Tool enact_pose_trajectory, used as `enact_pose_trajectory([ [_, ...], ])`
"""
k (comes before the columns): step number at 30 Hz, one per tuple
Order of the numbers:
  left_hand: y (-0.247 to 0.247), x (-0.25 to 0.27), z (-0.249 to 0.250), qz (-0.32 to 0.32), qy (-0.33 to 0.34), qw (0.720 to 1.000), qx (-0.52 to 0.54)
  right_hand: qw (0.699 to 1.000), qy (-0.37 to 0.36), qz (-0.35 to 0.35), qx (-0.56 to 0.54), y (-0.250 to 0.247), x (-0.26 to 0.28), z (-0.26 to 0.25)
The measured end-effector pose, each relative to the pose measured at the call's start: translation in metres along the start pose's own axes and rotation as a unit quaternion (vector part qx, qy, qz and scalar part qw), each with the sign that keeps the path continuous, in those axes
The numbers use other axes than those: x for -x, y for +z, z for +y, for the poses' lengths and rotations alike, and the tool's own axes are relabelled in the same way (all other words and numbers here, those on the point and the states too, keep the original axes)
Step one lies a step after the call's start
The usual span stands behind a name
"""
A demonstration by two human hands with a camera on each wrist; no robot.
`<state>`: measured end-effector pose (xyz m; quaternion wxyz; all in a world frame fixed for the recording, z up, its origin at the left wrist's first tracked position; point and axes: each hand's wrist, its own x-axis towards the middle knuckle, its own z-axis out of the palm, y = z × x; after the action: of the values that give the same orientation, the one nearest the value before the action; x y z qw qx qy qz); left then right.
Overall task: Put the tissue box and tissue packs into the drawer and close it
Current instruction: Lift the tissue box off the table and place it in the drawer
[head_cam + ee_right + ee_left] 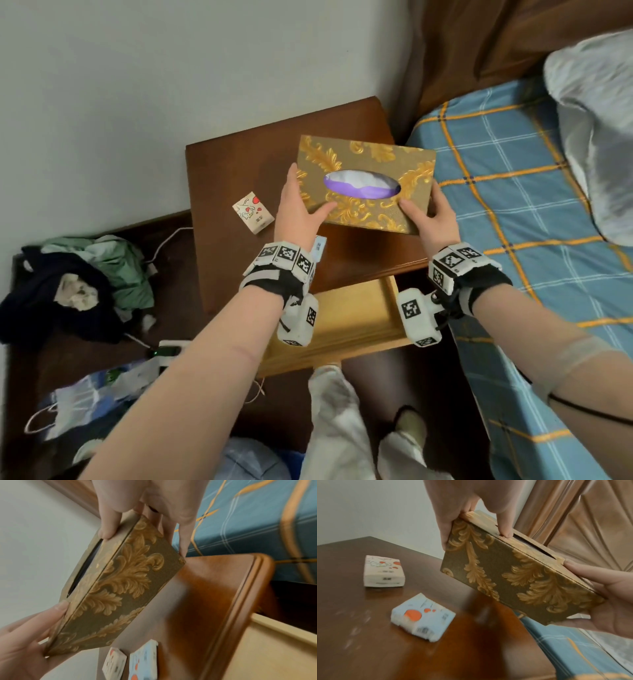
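Both hands hold a gold-patterned tissue box (363, 164) (513, 577) (120, 580) in the air above the brown nightstand (239, 164). My left hand (298, 205) grips its left end, thumb on top, and my right hand (431, 212) grips its right end the same way. A white tissue pack (252, 212) (383, 571) (114, 664) lies on the nightstand's left part. A light-blue tissue pack (423, 616) (144, 661) lies nearer the front, mostly hidden behind my left wrist (320, 248) in the head view. Below the hands the pale wooden drawer (349, 308) (274, 655) stands pulled out.
A bed with a blue checked sheet (513, 205) and a grey pillow (596, 130) borders the nightstand on the right. Clothes (68, 284), a power strip (168, 349) and plastic bags (85, 394) lie on the floor at left. My legs (342, 428) stand before the drawer.
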<state>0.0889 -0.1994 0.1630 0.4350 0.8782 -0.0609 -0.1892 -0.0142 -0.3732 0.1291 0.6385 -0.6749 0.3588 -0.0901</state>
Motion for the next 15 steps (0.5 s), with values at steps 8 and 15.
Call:
enact_pose_trajectory([
  [8,0.011,0.138,-0.017,0.049,-0.028,0.998,-0.004,0.997,0.01,-0.073,0.038,-0.044,0.096,0.024],
  [15,0.031,0.204,-0.072,-0.029,-0.127,0.991,-0.043,0.984,0.058,-0.143,0.092,-0.054,0.134,0.079],
])
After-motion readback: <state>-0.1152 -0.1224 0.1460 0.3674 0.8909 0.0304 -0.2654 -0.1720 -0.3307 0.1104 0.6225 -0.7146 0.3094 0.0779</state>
